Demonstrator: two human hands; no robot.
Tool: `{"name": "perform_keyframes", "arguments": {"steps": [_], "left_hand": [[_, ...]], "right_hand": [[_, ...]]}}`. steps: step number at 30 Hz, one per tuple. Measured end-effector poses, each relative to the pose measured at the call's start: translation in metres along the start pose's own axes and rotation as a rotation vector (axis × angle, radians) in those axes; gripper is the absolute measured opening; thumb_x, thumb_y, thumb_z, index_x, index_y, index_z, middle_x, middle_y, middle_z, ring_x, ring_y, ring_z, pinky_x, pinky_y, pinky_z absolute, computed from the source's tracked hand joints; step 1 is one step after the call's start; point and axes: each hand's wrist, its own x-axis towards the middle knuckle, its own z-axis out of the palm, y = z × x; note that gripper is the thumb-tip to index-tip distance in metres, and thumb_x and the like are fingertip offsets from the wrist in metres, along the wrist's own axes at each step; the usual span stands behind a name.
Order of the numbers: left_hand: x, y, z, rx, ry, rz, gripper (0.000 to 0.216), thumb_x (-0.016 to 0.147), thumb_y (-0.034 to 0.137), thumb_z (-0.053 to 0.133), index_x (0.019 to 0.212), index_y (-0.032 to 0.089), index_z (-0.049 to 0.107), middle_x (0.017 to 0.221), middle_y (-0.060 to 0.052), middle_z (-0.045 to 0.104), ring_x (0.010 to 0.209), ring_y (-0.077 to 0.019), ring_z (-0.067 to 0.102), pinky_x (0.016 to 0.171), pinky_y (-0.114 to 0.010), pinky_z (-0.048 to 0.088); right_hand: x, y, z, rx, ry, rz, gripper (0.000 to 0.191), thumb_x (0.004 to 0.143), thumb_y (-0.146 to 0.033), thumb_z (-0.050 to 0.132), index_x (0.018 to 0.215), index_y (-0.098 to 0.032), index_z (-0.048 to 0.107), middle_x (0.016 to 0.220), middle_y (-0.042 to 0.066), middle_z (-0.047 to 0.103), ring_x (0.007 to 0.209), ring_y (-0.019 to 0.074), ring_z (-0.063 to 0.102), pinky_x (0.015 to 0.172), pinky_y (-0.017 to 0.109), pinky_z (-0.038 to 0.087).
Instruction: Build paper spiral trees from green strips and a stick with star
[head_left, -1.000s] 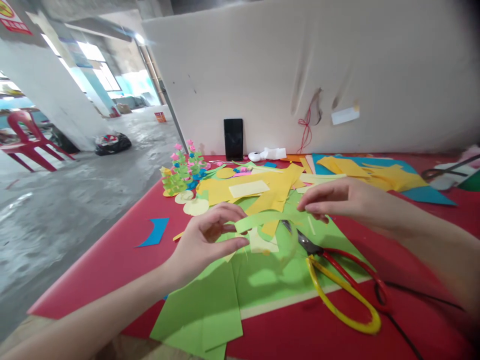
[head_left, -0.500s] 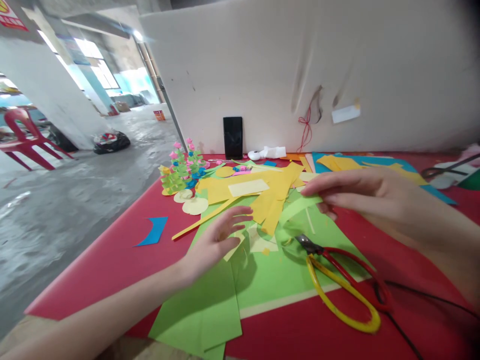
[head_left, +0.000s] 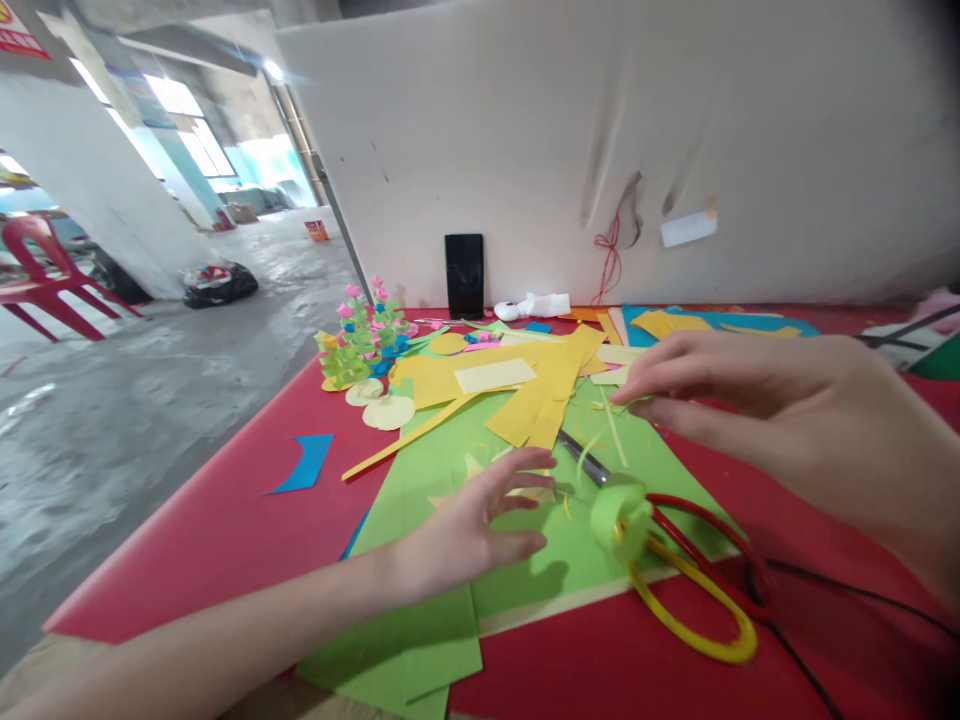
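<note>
My right hand (head_left: 720, 390) is closed in a pinch at the right, above the green sheets. From near its fingertips a light-green paper strip (head_left: 624, 520), seen partly edge-on, curves down to a loose curl with a bit of yellow inside. The curl overlaps the scissors (head_left: 697, 600), which have one red and one yellow handle and lie with their dark blades pointing away. My left hand (head_left: 480, 515) hovers over the green paper (head_left: 540, 585), fingers apart and holding nothing. Pale paper scraps are partly hidden behind it.
Yellow paper pieces (head_left: 555, 375) lie across the sheets. A paper flower model (head_left: 367, 335) stands at the back left, near pale paper discs (head_left: 388, 412). A blue scrap (head_left: 306, 464) rests on the red tabletop (head_left: 217, 520). A black phone (head_left: 465, 276) leans on the back panel.
The curled end of the green strip has swung down and right, over the scissors. My left hand has moved right and slightly nearer to me. My right hand has shifted little.
</note>
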Motion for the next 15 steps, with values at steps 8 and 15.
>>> {"name": "perform_keyframes", "arguments": {"steps": [8, 15], "left_hand": [[0.006, 0.002, 0.015, -0.231, -0.017, -0.067, 0.037, 0.079, 0.027, 0.060, 0.115, 0.023, 0.051, 0.127, -0.009, 0.049, 0.110, -0.0228, 0.052, 0.094, -0.042, 0.037], [0.006, 0.016, 0.013, -0.474, -0.027, -0.074, 0.038, 0.090, 0.039, 0.036, 0.110, 0.017, 0.060, 0.108, -0.010, 0.062, 0.099, -0.0214, 0.056, 0.088, -0.035, 0.040]], "right_hand": [[-0.001, -0.005, 0.007, 0.078, -0.094, 0.107, 0.005, 0.074, -0.029, 0.064, 0.075, -0.028, 0.069, 0.078, -0.006, 0.070, 0.068, 0.0105, 0.064, 0.057, 0.016, 0.053], [-0.001, -0.001, 0.006, 0.165, -0.085, 0.200, 0.008, 0.072, -0.035, 0.066, 0.078, -0.031, 0.070, 0.084, -0.005, 0.071, 0.072, 0.0119, 0.067, 0.056, 0.015, 0.054]]}}
